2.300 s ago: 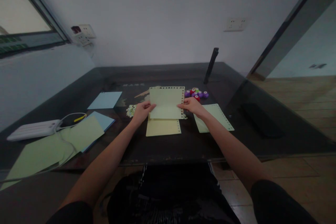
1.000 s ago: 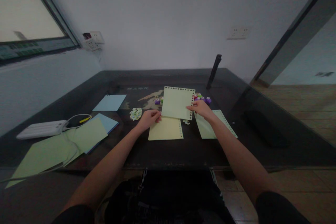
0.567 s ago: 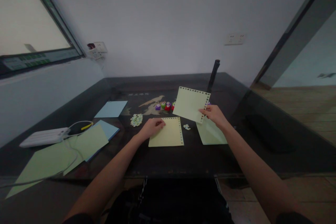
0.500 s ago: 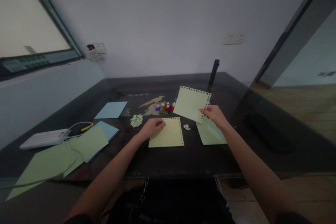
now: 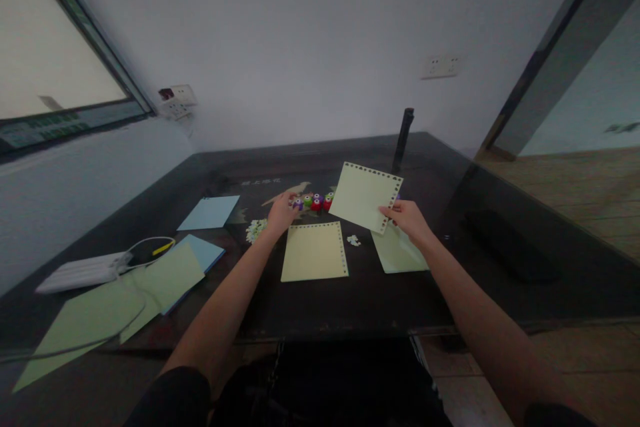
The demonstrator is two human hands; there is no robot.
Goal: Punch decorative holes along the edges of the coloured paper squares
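My right hand [image 5: 407, 219] is closed on the edge of a pale yellow-green paper sheet [image 5: 365, 193], holding it up and tilted above the table. Small holes run along its top and right edges. My left hand [image 5: 283, 212] reaches to the left end of a cluster of small coloured craft punches [image 5: 317, 203], its fingertips beside the purple punch [image 5: 299, 203]; whether they touch it is hard to see. A second punched yellow sheet [image 5: 314, 252] lies flat below. Another pale green sheet [image 5: 400, 250] lies partly under the raised one.
Small cut-out paper bits [image 5: 353, 240] lie between the sheets, with a larger pile [image 5: 256, 230] left of my hand. Blue sheets [image 5: 209, 212], green sheets [image 5: 105, 307], a white power strip [image 5: 83, 271] and its cable are at left. A black upright object [image 5: 403, 140] stands behind.
My left hand has left the flat yellow sheet and moved up and left to the punches. My right hand still holds the raised sheet in nearly the same place.
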